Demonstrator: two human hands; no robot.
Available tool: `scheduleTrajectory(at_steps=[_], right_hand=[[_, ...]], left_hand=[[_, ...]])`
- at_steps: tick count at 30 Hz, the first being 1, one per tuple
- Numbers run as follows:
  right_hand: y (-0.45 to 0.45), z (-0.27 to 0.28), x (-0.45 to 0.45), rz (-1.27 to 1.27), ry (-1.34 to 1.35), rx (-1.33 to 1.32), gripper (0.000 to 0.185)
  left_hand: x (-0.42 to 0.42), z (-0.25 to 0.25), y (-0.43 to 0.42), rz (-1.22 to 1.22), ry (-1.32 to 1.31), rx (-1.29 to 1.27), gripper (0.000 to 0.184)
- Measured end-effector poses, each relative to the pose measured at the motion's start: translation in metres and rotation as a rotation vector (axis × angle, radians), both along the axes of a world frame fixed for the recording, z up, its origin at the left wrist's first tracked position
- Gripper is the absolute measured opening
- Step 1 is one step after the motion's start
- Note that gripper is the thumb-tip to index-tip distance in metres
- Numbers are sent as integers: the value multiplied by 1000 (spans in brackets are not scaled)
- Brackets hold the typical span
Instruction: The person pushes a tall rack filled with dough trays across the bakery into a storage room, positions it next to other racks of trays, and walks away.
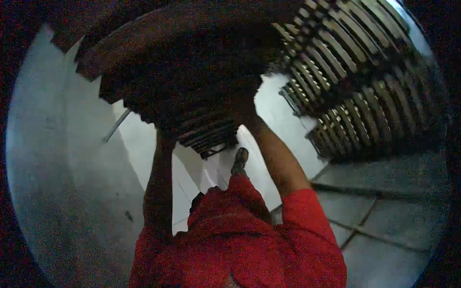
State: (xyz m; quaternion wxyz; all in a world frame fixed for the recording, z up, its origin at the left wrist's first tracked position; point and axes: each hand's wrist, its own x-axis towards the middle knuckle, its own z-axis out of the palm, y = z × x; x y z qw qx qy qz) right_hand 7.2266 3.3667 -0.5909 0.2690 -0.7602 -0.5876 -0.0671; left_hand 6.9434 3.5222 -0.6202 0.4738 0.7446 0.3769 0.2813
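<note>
A large dark stack of ridged, layered pieces (192, 62) fills the upper middle of the view, too dark to tell its kind. Both my arms reach forward to it. My left hand (165, 132) meets its lower left side. My right hand (245, 108) is at its right side, mostly lost in shadow. The fingers of both hands are hidden in the dark, so their grip does not show. Below the stack hang narrow dark slats (209, 132), between my forearms.
Piled slatted pieces (355, 110) with pale edges stand in rows at the right. A grey wall or panel (72, 158) runs along the left, with a thin light rod (116, 126) near the stack. Large floor tiles (384, 221) lie lower right. My shoe (241, 156) shows on the pale floor.
</note>
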Motion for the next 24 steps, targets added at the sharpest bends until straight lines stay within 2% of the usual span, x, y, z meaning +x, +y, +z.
scheduleTrajectory(at_steps=[4, 8, 11, 12, 14, 16, 17, 20, 21, 22, 24], right_hand=[[52, 4, 48, 24, -25, 51, 65], [94, 50, 83, 63, -124, -38, 66], [174, -11, 143, -65, -329, 62, 63], [183, -3, 155, -38, -325, 41, 56], [198, 21, 168, 4, -309, -35, 43], [218, 42, 184, 34, -270, -180, 31], [231, 45, 193, 49, -242, -268, 27], [266, 49, 223, 87, -171, -48, 23], [277, 52, 231, 90, -156, -47, 23], [286, 65, 238, 93, -145, -46, 24], [316, 70, 257, 89, -140, -42, 25]], left_hand=[[56, 24, 21, 0, -278, -267, 60], [109, 35, 56, -15, -531, -236, 57], [154, 53, 96, 90, -671, -406, 57], [170, 62, 104, 140, -703, -499, 57], [174, 16, 158, 147, -839, -776, 59], [192, 4, 195, 180, -896, -951, 61], [203, 13, 202, 216, -888, -982, 63], [237, 37, 228, 357, -787, -989, 73], [247, 45, 238, 407, -741, -976, 77], [257, 50, 249, 260, -729, -910, 95], [276, 54, 284, 318, -648, -951, 96]])
